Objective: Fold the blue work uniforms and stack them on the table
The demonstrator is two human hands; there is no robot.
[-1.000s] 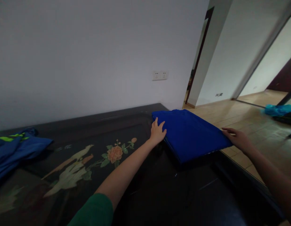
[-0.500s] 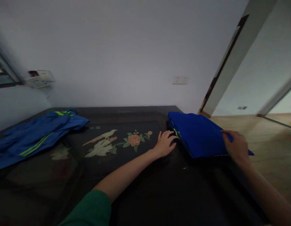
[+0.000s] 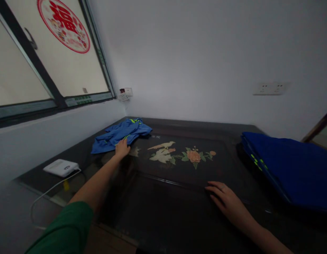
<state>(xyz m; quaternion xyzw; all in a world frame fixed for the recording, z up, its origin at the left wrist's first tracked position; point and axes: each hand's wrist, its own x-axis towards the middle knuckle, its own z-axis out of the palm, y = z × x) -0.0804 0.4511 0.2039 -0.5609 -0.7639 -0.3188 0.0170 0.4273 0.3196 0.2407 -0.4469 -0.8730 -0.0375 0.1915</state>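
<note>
A crumpled blue garment with yellow-green stripes (image 3: 118,132) lies on the far left of the dark table (image 3: 163,208). My left hand (image 3: 122,148) reaches out to its near edge, with the fingers closed on the cloth. Over the table's near right part, my right hand (image 3: 229,203) holds nothing, fingers stretched out and slightly apart. To the right of that hand is a stack of folded darker blue cloth (image 3: 290,169), with yellow-green stripes showing along its left edge.
On the table's left side sits a white box-like device (image 3: 61,167) with a white cable (image 3: 51,188) hanging over the edge. A window (image 3: 34,63) is at the left. The wall behind carries sockets (image 3: 271,88). Flower and bird pictures (image 3: 193,156) decorate the tabletop.
The view has swung left. My left hand has gone from beside the folded stack to the crumpled garment and taken hold of it. My right hand has left the stack.
</note>
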